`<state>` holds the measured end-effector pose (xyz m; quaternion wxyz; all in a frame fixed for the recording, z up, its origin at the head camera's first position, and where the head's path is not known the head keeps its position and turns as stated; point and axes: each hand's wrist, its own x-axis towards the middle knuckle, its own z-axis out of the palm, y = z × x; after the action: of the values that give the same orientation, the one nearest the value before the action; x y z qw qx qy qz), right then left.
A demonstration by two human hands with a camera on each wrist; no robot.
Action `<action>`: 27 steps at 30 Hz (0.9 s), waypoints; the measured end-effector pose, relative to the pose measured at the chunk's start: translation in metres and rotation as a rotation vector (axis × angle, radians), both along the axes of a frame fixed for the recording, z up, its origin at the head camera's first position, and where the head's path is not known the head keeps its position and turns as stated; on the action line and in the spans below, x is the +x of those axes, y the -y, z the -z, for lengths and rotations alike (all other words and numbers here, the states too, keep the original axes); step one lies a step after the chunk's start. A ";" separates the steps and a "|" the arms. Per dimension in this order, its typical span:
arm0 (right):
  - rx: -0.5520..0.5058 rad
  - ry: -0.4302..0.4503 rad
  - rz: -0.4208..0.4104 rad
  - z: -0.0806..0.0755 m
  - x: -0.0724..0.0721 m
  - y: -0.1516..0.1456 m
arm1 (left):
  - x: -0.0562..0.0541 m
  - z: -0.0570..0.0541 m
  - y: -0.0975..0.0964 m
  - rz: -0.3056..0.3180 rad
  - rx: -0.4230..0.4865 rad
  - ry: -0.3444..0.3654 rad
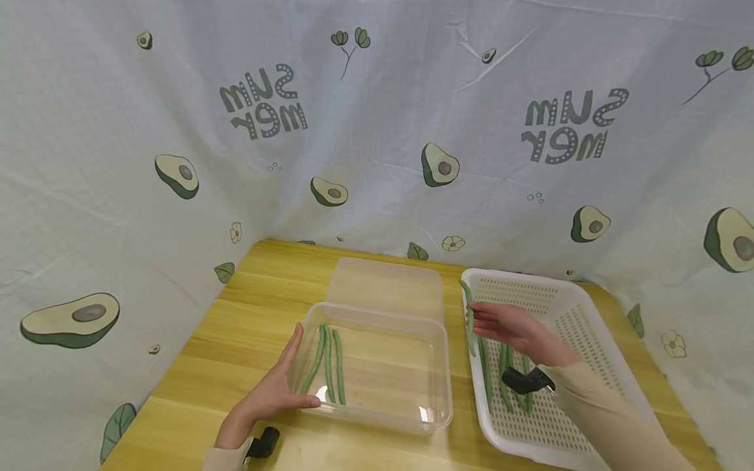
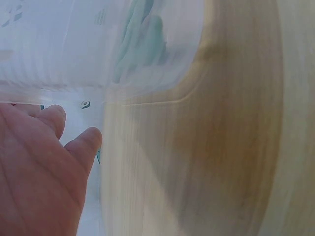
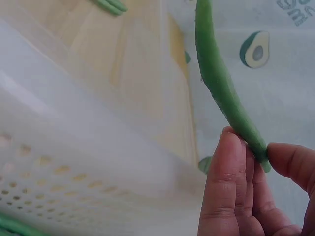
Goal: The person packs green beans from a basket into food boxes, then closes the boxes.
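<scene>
My right hand (image 1: pixel 512 330) pinches a green bean (image 1: pixel 469 320) between thumb and fingers above the left rim of a white perforated basket (image 1: pixel 484 415). In the right wrist view the bean (image 3: pixel 221 88) points upward from the fingertips, gripped near its lower end. Several loose green beans (image 1: pixel 505 386) lie in the basket, partly hidden by the right arm. My left hand (image 1: pixel 273 392) rests with spread fingers against the left side of a clear plastic container (image 1: pixel 389 376), its thumb along the near edge. Three green beans (image 1: pixel 328 366) lie at the container's left end.
A translucent flat lid (image 1: pixel 383 284) lies on the wooden table (image 1: pixel 283 288) behind the container. White cloth (image 1: pixel 377 131) printed with avocados hangs around the table's back and sides. Dark wrist mounts (image 1: pixel 521 380) sit on both wrists.
</scene>
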<state>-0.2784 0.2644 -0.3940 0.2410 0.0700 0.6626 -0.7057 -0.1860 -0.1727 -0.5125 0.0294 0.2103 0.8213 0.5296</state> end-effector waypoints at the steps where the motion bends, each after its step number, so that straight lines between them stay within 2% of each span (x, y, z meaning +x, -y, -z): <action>1: -0.004 0.000 -0.002 0.001 -0.001 0.005 | 0.000 0.000 0.000 0.000 0.002 0.004; 9: -0.039 0.013 -0.020 0.010 -0.010 0.047 | 0.002 -0.001 0.000 -0.016 -0.006 0.023; 21: -0.022 0.015 -0.171 0.027 -0.014 0.114 | 0.002 -0.002 -0.001 -0.019 -0.005 0.006; 27: -0.029 0.028 -0.209 0.033 -0.012 0.141 | 0.000 -0.002 -0.001 -0.011 -0.004 -0.001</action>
<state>-0.2901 0.1233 -0.4273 0.3233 0.0067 0.6524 -0.6854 -0.1855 -0.1720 -0.5109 0.0265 0.2061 0.8233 0.5282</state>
